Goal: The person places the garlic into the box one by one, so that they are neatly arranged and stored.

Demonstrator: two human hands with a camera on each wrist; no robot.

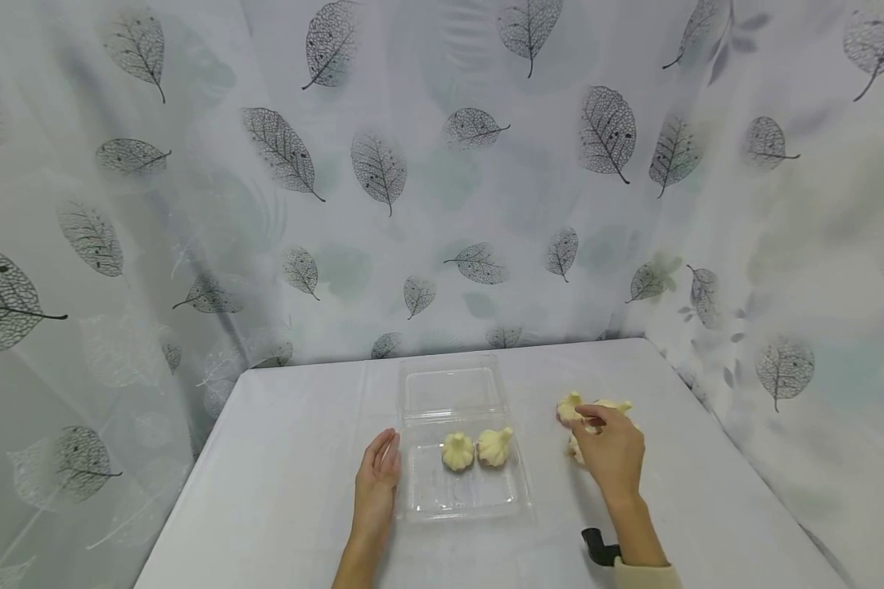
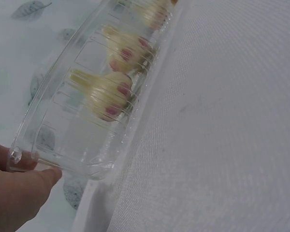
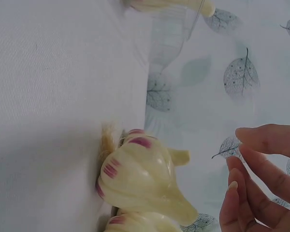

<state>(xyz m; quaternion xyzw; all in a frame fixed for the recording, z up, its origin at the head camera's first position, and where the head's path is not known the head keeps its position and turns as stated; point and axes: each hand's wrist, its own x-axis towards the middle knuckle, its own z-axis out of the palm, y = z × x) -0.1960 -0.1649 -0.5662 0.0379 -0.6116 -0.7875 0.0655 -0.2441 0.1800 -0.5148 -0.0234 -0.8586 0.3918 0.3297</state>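
Observation:
A clear plastic clamshell box point(image 1: 423, 495) lies with its lid point(image 1: 449, 393) folded back, two garlic bulbs point(image 1: 457, 451) in its base. My left hand point(image 1: 376, 483) is at the box's left side; in the left wrist view its thumb and a finger pinch the rim of the box point(image 2: 48, 164). To the right of the box, more garlic bulbs point(image 1: 570, 406) sit grouped on the table. Over them is my right hand point(image 1: 613, 450), which partly hides them. In the right wrist view, its bent fingers point(image 3: 266, 169) hold nothing and are apart from the nearest garlic bulb point(image 3: 140, 169).
A white cloth covers the table point(image 1: 287, 474). Behind and at both sides hangs a curtain point(image 1: 427, 180) printed with leaves. A black curved object point(image 1: 599, 548) shows at the right wrist, beside a pale sleeve point(image 1: 644, 575).

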